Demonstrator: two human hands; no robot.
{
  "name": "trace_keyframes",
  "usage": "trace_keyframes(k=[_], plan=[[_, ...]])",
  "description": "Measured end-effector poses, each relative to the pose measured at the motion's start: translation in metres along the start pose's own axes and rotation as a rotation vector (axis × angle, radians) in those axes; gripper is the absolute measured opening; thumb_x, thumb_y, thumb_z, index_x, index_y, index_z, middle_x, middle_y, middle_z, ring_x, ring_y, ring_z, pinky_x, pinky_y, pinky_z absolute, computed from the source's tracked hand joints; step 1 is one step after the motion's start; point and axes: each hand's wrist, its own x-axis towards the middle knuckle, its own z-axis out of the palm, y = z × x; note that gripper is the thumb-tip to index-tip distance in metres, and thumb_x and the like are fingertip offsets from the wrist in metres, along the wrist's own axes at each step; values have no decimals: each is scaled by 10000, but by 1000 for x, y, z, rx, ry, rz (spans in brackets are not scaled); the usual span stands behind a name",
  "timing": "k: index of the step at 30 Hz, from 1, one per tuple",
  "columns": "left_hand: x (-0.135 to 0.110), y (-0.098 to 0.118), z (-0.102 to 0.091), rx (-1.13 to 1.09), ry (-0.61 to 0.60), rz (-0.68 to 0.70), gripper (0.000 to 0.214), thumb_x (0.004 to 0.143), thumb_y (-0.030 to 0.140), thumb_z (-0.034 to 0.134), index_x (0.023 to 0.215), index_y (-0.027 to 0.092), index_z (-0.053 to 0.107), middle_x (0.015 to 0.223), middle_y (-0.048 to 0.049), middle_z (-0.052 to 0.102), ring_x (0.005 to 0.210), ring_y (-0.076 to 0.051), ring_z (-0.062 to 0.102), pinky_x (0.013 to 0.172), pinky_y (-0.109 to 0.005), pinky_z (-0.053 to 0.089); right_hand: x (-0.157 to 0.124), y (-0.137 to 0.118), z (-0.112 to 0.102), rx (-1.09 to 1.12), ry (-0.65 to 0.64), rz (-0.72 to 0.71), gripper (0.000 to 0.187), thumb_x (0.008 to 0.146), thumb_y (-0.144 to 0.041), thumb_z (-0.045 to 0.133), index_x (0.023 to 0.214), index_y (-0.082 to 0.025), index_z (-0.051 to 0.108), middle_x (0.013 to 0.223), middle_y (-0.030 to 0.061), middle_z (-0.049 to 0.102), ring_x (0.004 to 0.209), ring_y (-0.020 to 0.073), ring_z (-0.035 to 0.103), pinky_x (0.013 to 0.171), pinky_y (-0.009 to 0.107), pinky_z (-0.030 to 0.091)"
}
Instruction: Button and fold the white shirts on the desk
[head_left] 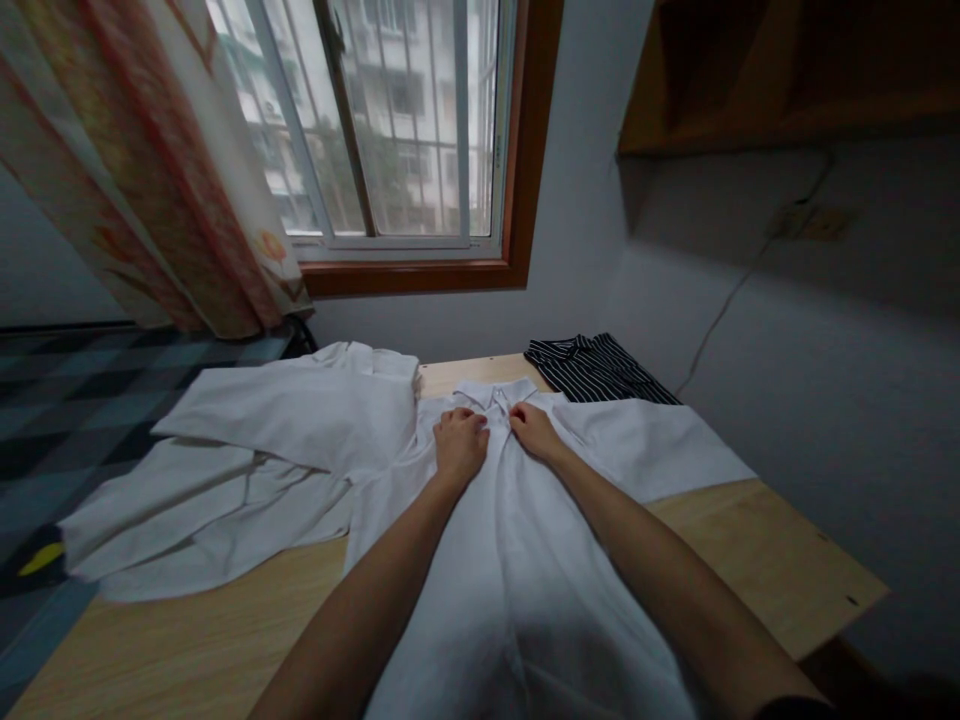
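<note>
- A white shirt (502, 560) lies spread on a pale wooden table (780, 550), front side up, filling the middle of the scene; its collar (519, 389) is at the far end and its body runs toward the near edge.
- The person's left hand (459, 442) rests on the shirt's front just below the collar, left of the centre line, fingers curled and tips on the cloth; whether they grip it, I cannot tell.
- The right hand (534, 430) is just across from it, near but apart, with thumb and finger closed on the cloth at the front opening.
- Both bare forearms reach in from the near side, over the shirt.
- One sleeve (660, 445) stretches out to the right across the table.
- To the left, more white clothing (210, 520) lies in loose layers, partly past the table's edge; where it meets the shirt is hard to make out.
- At the far right of the table is a black garment with white stripes (600, 368), just beyond the sleeve.
- Left of the table is a dark checked cover (67, 420).
- Beyond are a flowered curtain (150, 150), a wood-framed window (405, 130) and, upper right, a wooden shelf (720, 125).
</note>
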Motion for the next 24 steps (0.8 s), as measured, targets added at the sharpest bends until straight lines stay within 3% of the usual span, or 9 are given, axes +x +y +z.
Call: trace_keyframes(k=[5,9,16,20,24], plan=[[6,14,-2,127,-63,32,210,863,313,551,931,227,730,1087,-108,638,1095,-301,478,914,-443,352,-4,9,2,156,68,-42,164,823,-206,446,843,-185,607,823,21,659,797,165,593,758,267,431],[18,26,5,82,-69,-74,222,841,349,588,910,194,731,1065,-133,649,1075,-327,504,905,-457,369,-3,12,4,235,88,-34,149,782,-201,465,854,-184,595,775,5,640,718,154,593,704,259,449],[27,28,18,3,-90,-135,200,862,316,571,894,201,731,1007,-112,680,1035,-306,558,875,-434,405,-1,13,2,344,79,-39,351,755,-163,452,1071,-199,598,722,-39,625,642,140,586,657,239,459],[27,28,18,9,-94,-113,203,867,335,576,910,198,720,1019,-108,677,1033,-306,559,866,-431,413,-1,12,2,294,64,-79,302,750,-121,427,875,-203,689,867,8,712,841,157,637,830,269,457],[28,29,17,2,-93,-93,189,865,320,584,940,206,715,1056,-106,666,1061,-309,546,879,-435,409,-1,11,3,283,102,-32,200,784,-209,483,768,-183,681,784,24,703,759,168,631,764,279,468]])
